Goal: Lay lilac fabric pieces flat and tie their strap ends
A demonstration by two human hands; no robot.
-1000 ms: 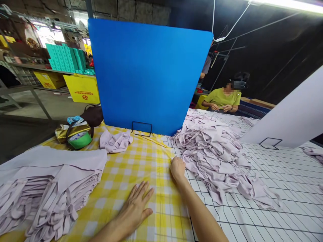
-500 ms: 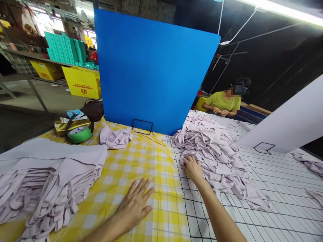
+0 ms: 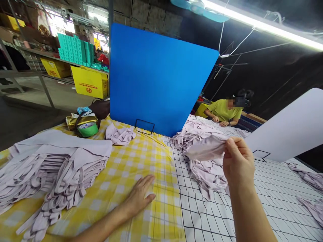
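- A pale lilac cloth piece (image 3: 207, 148) is held by the right grip (image 3: 238, 159), its near end pinched narrowly between thumb and curled fingers.
- The cloth piece is raised and stretched leftward from the right grip, in front of a loose pile (image 3: 209, 173) of similar pieces; whether its far end is parted from the pile cannot be told.
- The left grip (image 3: 138, 195) is opened wide and laid palm down over the yellow checked cloth (image 3: 121, 174).
- The loose pile is spread over a white cloth (image 3: 202, 218) ruled with dark lines, to the right of the yellow checked cloth.
- At the left, a layered stack (image 3: 60, 143) of lilac pieces is laid out, its loops bunched toward the near side.
- A small crumpled heap (image 3: 119, 135) is placed between the stack and an upright blue panel (image 3: 161, 80).
- A green tape roll (image 3: 88, 130) is set beyond the stack.
- Beyond the pile, a co-worker (image 3: 224, 111) in a yellow-green top can be seen.
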